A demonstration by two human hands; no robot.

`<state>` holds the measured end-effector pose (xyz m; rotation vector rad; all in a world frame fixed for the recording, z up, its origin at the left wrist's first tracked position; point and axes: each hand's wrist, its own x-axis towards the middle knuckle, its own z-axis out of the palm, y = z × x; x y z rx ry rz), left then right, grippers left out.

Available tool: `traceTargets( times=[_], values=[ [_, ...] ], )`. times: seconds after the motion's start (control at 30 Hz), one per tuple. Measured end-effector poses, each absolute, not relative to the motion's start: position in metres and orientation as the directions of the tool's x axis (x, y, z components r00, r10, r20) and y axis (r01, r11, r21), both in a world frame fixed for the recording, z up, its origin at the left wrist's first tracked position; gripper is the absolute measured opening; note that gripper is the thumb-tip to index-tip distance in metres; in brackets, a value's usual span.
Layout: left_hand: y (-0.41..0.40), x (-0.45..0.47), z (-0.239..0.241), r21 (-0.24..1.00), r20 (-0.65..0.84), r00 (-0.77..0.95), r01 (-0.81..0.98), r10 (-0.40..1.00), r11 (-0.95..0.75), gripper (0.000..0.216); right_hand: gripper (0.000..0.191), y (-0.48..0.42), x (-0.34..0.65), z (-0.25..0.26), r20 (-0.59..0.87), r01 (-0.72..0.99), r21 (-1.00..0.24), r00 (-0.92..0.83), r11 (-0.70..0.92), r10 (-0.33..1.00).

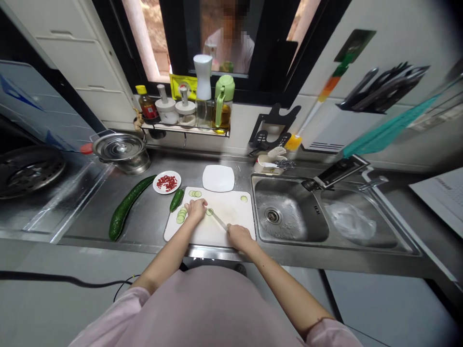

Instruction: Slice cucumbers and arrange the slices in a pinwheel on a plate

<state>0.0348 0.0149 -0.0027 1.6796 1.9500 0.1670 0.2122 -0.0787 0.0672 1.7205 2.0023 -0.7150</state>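
My right hand [239, 236] grips the handle of a knife [219, 221], whose blade points up and left over the white cutting board [217, 236]. Near the blade's tip lies a cucumber slice [209, 212]. Just left of that slice, my left hand [196, 210] is closed with bent fingers; what they hold, if anything, is hidden. Stacked cucumber slices [181, 216] rest beside its wrist, with more slices [195, 193] behind and a single slice [244, 198] near the board's right corner. A cut cucumber piece [177, 200] lies at the board's left edge.
Left of the board are a long green cucumber [128, 207], a plate [157, 188] of chopped red pieces and a lidded steel pot [132, 158]. Behind it sits a white dish [218, 178]. A sink [292, 231] adjoins on the right; bottles [204, 91] stand on a wall rack.
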Motion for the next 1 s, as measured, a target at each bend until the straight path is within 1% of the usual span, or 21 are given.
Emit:
traceTargets(
  times=[0.47, 1.0],
  values=[
    [0.0154, 0.0350, -0.0021, 0.432, -0.326, -0.069, 0.876, 0.943, 0.214, 0.021, 0.037, -0.0766, 0.2099, 0.0650, -0.601, 0.987, -0.112, -0.162, 0.118, 0.783],
    [0.0131, 0.0359, 0.0041, 0.440, -0.326, -0.066, 0.872, 0.943, 0.213, 0.018, 0.037, -0.0763, 0.2101, 0.0608, -0.593, 0.986, -0.116, -0.164, 0.118, 0.789]
  ],
)
